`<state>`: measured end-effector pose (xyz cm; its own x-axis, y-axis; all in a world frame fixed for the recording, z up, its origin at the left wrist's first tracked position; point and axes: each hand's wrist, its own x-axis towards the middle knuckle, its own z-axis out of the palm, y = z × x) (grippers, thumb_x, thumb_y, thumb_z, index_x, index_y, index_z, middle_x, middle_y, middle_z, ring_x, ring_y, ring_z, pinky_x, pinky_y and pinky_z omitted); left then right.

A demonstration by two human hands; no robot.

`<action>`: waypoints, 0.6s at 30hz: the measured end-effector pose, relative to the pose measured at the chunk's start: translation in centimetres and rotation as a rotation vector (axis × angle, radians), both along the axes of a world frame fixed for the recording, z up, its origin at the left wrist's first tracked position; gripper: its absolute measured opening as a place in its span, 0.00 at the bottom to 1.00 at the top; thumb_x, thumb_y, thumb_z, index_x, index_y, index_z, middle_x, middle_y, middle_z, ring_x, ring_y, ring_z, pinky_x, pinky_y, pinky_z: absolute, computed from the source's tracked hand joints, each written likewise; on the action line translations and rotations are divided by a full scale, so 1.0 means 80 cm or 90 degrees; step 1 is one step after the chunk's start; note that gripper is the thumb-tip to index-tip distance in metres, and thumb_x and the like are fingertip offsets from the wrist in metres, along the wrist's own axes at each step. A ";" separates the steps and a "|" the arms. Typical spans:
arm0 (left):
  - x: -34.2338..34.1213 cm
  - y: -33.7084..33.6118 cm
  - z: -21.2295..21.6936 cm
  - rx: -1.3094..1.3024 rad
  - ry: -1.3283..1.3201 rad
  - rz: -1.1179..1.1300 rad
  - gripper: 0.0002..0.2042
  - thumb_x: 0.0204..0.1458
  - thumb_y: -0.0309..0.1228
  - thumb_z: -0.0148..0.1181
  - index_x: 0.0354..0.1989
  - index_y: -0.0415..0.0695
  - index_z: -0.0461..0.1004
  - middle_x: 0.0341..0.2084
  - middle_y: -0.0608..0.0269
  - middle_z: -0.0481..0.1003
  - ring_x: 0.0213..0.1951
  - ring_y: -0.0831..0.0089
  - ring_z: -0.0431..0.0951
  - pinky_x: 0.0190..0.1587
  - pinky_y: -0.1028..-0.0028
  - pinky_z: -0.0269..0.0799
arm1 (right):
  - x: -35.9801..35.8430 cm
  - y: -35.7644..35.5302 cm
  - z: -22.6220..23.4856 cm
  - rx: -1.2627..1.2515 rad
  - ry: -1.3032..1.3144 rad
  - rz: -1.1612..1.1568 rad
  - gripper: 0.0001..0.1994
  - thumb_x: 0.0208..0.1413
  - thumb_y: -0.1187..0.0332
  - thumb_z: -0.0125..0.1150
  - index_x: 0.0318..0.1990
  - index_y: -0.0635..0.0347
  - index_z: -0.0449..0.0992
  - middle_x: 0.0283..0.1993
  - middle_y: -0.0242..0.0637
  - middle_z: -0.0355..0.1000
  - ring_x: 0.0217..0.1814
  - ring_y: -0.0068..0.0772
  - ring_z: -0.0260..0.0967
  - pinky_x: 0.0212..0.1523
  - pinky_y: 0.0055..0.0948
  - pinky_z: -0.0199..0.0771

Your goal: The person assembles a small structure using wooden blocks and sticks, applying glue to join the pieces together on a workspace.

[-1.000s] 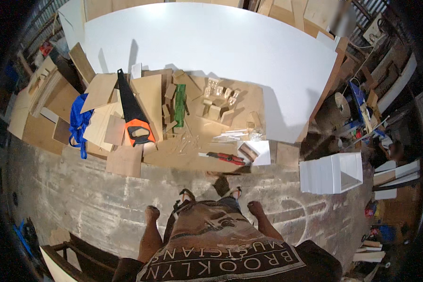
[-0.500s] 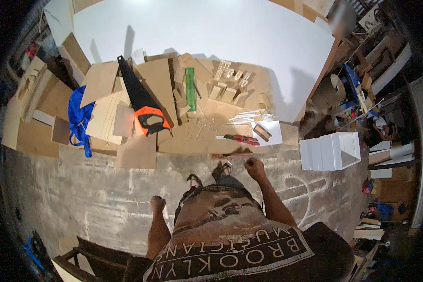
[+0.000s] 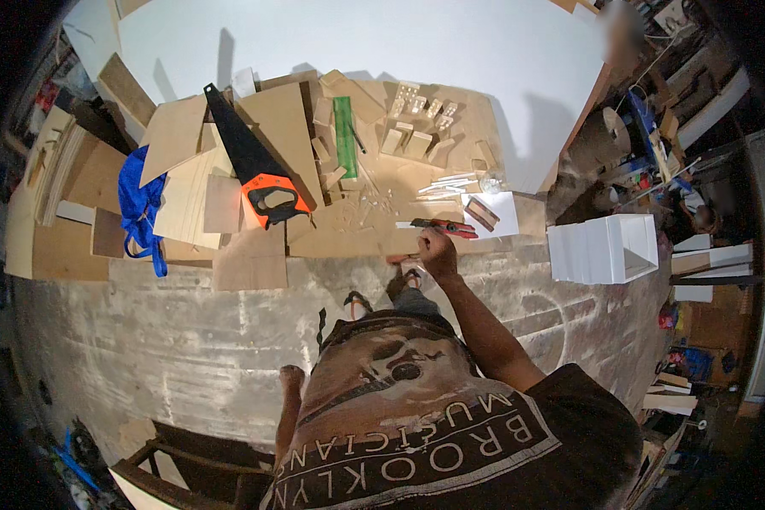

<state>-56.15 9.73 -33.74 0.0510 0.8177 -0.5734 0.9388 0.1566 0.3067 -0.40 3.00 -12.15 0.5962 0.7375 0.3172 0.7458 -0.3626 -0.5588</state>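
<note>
My right hand (image 3: 436,252) reaches to the front edge of the brown work board (image 3: 331,242). Its fingers are curled closed at a red and black utility knife (image 3: 455,228), which lies by a white paper sheet (image 3: 503,212). Low beside my left thigh hangs my left hand (image 3: 291,375), away from the board; its fingers are hidden. A short brown wood block (image 3: 483,214) rests on the paper. Thin white sticks (image 3: 446,184) and small scraps (image 3: 374,204) are scattered behind the knife.
A handsaw (image 3: 268,197) with an orange handle lies on wooden panels (image 3: 191,200), left of a green strip (image 3: 344,140). Small wood blocks (image 3: 412,140) stand farther back. White boxes (image 3: 599,249) are at right, a blue bag (image 3: 140,200) at left, a dark wooden frame (image 3: 200,455) behind.
My right hand has moved forward from above the floor to the utility knife. My left hand has dropped back slightly along my thigh. The view has shifted a little.
</note>
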 end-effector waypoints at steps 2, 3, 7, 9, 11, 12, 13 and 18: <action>0.018 0.018 0.041 0.053 -0.007 -0.159 0.11 0.44 0.33 0.54 0.22 0.38 0.78 0.25 0.38 0.77 0.31 0.44 0.80 0.36 0.55 0.75 | 0.012 -0.008 0.004 -0.011 0.039 -0.026 0.12 0.53 0.65 0.59 0.41 0.63 0.75 0.39 0.53 0.73 0.44 0.57 0.71 0.44 0.48 0.73; 0.013 0.026 0.050 0.056 0.001 -0.159 0.11 0.44 0.33 0.54 0.22 0.38 0.78 0.25 0.38 0.77 0.31 0.44 0.80 0.36 0.55 0.75 | 0.015 0.000 0.011 -0.020 0.005 0.009 0.13 0.50 0.67 0.61 0.43 0.62 0.76 0.42 0.51 0.73 0.46 0.55 0.70 0.47 0.46 0.72; 0.026 0.050 0.087 0.004 0.016 -0.125 0.11 0.44 0.33 0.54 0.21 0.41 0.80 0.21 0.45 0.78 0.26 0.50 0.79 0.36 0.57 0.76 | 0.025 0.033 0.032 -0.043 -0.113 0.089 0.11 0.48 0.75 0.61 0.41 0.62 0.76 0.44 0.48 0.70 0.50 0.53 0.67 0.53 0.45 0.67; 0.022 0.059 0.102 0.002 -0.052 -0.155 0.09 0.44 0.31 0.55 0.25 0.41 0.81 0.21 0.47 0.79 0.25 0.54 0.79 0.35 0.59 0.76 | 0.026 0.048 0.036 -0.070 -0.085 0.104 0.11 0.47 0.77 0.61 0.40 0.62 0.76 0.44 0.47 0.70 0.51 0.54 0.67 0.55 0.45 0.65; 0.043 0.053 0.120 0.027 -0.111 -0.097 0.09 0.44 0.31 0.57 0.28 0.40 0.81 0.21 0.48 0.79 0.25 0.56 0.80 0.34 0.60 0.76 | 0.031 0.050 0.030 -0.101 -0.032 0.099 0.11 0.46 0.77 0.61 0.40 0.61 0.77 0.44 0.46 0.71 0.51 0.54 0.67 0.56 0.45 0.65; 0.059 0.049 0.130 0.049 -0.174 -0.042 0.10 0.44 0.31 0.58 0.31 0.38 0.81 0.21 0.49 0.79 0.25 0.58 0.80 0.34 0.61 0.76 | 0.035 0.049 0.028 -0.105 0.029 0.104 0.10 0.46 0.77 0.62 0.39 0.62 0.77 0.44 0.46 0.72 0.50 0.51 0.68 0.54 0.42 0.67; 0.082 0.048 0.149 0.050 -0.175 -0.043 0.10 0.44 0.31 0.58 0.31 0.38 0.81 0.21 0.49 0.79 0.25 0.58 0.80 0.34 0.61 0.76 | 0.040 0.048 0.026 -0.109 0.087 0.108 0.09 0.47 0.77 0.63 0.38 0.62 0.77 0.44 0.45 0.73 0.49 0.48 0.70 0.52 0.39 0.70; 0.145 0.046 0.196 0.002 -0.218 -0.052 0.13 0.48 0.32 0.62 0.38 0.36 0.80 0.26 0.52 0.81 0.27 0.68 0.80 0.32 0.69 0.75 | 0.054 0.049 0.038 0.125 0.472 0.078 0.10 0.54 0.75 0.62 0.44 0.64 0.74 0.40 0.39 0.74 0.40 0.30 0.73 0.40 0.29 0.74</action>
<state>-44.51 13.41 -18.05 0.3055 0.8050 -0.5085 0.7907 0.0831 0.6066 3.88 6.96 -9.15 0.6221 0.7829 -0.0007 0.1803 -0.1442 -0.9730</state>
